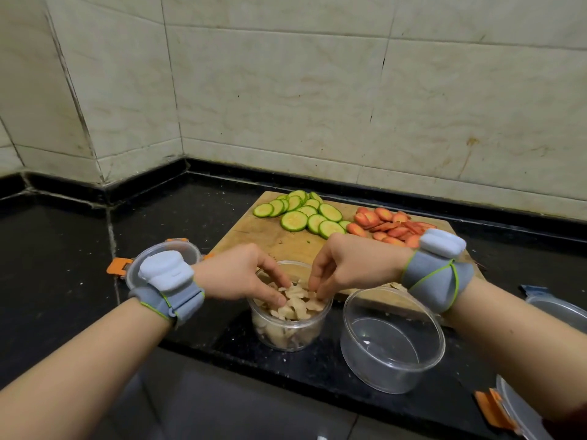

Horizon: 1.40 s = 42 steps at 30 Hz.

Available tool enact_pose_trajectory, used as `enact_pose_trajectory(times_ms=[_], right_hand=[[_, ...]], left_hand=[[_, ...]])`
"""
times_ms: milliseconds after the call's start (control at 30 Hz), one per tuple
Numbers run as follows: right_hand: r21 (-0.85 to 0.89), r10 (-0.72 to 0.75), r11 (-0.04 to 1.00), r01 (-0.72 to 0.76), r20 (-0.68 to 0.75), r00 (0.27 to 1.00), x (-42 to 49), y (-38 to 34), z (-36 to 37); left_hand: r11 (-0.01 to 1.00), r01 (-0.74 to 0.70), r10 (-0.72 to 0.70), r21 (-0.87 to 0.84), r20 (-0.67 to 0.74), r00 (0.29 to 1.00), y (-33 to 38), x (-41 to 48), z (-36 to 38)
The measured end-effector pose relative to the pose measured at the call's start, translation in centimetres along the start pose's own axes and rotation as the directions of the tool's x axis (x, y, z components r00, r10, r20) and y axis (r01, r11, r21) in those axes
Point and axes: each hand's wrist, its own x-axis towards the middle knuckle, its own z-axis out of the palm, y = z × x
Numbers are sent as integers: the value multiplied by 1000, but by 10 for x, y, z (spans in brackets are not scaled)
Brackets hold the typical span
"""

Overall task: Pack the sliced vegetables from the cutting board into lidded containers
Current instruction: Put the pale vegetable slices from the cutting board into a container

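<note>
A clear round container near the counter's front edge is filled with pale beige slices. My left hand and my right hand both reach into its mouth, fingertips curved down onto the top slices; whether they pinch any is unclear. An empty clear container stands just to the right. Behind them lies the wooden cutting board with green round slices and orange carrot slices.
A lid with orange clips lies left, partly under my left wrist. Another orange-clipped lid sits at the bottom right, and a container with a blue clip at the right edge. Black counter meets a tiled wall corner.
</note>
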Motion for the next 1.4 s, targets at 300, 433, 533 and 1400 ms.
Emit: enact_pose_trajectory(times_ms=[300,433,533,1400], right_hand=[[-34,-22,999,20,-70,997,9,1,24],[101,-26,994,34,-73,997,4,7,14],[244,14,969,39,-213,977,-5,27,-5],[164,544,838,-520,-306,781,-29,178,-13]], left_hand=[[997,23,-21,78,-33,999,4,-2,4],[991,33,-30,131,-23,999,12,0,3],[997,13,-5,81,-101,995,29,8,2],[967,114,-82,227,-147,986,115,170,76]])
